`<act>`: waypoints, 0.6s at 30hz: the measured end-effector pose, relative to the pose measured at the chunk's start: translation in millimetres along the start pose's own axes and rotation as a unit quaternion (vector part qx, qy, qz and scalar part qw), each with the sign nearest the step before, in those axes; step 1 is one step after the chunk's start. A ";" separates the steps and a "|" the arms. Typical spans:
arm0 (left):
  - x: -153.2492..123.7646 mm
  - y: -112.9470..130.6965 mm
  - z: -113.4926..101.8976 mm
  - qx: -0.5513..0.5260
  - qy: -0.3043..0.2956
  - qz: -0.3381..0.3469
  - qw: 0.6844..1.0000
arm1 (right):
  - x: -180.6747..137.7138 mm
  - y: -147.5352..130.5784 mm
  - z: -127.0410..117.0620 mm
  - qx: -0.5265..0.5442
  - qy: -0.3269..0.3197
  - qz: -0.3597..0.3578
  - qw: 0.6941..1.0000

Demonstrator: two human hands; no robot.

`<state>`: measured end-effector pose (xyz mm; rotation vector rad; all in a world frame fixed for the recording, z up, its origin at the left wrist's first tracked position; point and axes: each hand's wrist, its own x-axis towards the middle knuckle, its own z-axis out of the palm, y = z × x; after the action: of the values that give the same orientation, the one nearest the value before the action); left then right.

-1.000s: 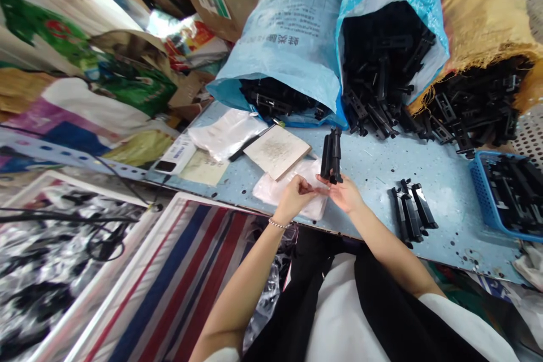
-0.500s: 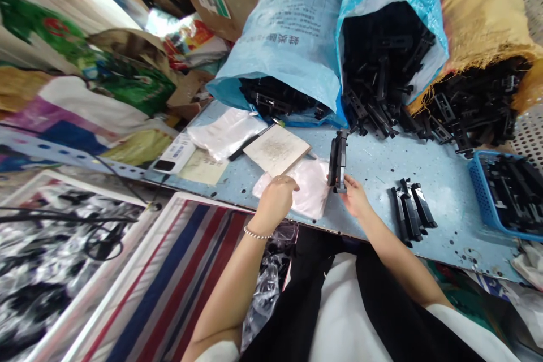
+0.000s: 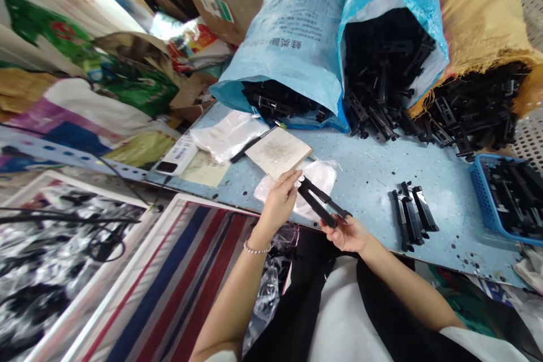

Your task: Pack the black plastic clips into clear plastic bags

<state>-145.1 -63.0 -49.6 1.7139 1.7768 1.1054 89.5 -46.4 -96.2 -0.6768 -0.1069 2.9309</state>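
My right hand [image 3: 345, 233] grips a pair of long, narrow black plastic parts [image 3: 316, 203] by their near ends. The two lie side by side with a gap between them, tilted so that their far ends point up and left. Those far ends reach my left hand [image 3: 283, 195], whose fingers are pinched together. Something small and white shows at its fingertips, too small to name. Beneath both hands lies a stack of clear plastic bags [image 3: 326, 174] on the blue table. Beyond my left hand rests a square, smudged, light-coloured board [image 3: 278, 150].
Several similar black parts [image 3: 411, 215] lie together at the right, beside a blue basket [image 3: 477, 192] of more. Two blue sacks [image 3: 288, 39] [image 3: 439, 28] and a yellow sack [image 3: 479, 17] spill black parts at the back. A striped cloth [image 3: 169, 283] hangs at the lower left.
My right hand has come down and left, swinging the black parts from upright to tilted, with their ends now at my left hand. My left hand has shifted slightly right.
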 end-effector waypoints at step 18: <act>-103.2 32.7 -62.0 0.033 -0.253 0.079 0.964 | -73.8 -13.6 60.9 -0.710 0.161 -0.191 0.658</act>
<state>-158.1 -180.6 -9.9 1.9848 1.3869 0.5874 129.9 -46.0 -8.4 -1.0318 -2.2363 1.6979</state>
